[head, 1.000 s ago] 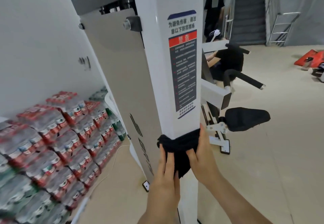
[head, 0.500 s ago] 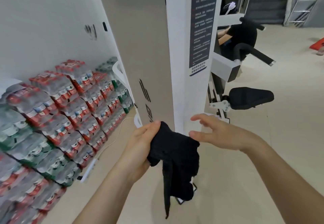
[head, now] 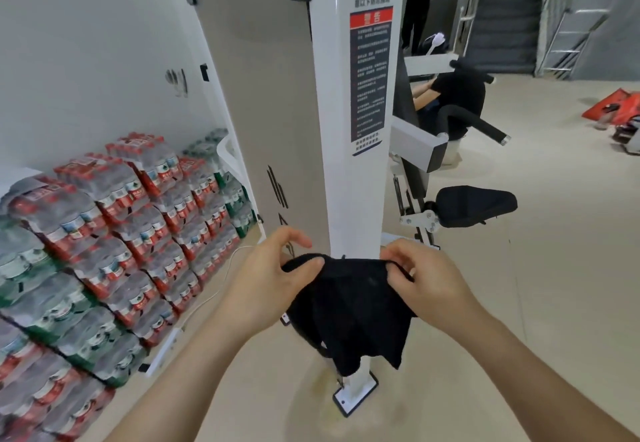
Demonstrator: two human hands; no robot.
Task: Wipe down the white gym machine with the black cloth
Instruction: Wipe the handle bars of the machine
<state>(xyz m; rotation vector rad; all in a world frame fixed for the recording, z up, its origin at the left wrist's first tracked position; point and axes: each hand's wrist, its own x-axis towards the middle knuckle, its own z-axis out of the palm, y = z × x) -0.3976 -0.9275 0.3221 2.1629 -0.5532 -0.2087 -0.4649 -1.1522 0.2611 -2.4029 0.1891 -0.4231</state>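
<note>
The white gym machine's upright post (head: 332, 164) rises straight ahead, with a dark warning label on its right face. A black cloth (head: 349, 310) hangs in front of the post's lower part, held off the metal. My left hand (head: 273, 282) pinches the cloth's upper left edge. My right hand (head: 422, 279) pinches its upper right edge, so the cloth is spread between both hands and droops below them. The post's foot plate (head: 356, 396) shows under the cloth.
Stacked packs of bottled water (head: 104, 234) fill the left side against the white wall. A grey panel (head: 270, 112) stands behind the post. A black padded seat (head: 474, 204) and padded arms lie to the right. A person (head: 419, 2) stands in the background near the stairs.
The cloth came off the post, where both hands had pressed it. My left hand held it alone for a moment; now my right hand has taken its other edge and it is spread out.
</note>
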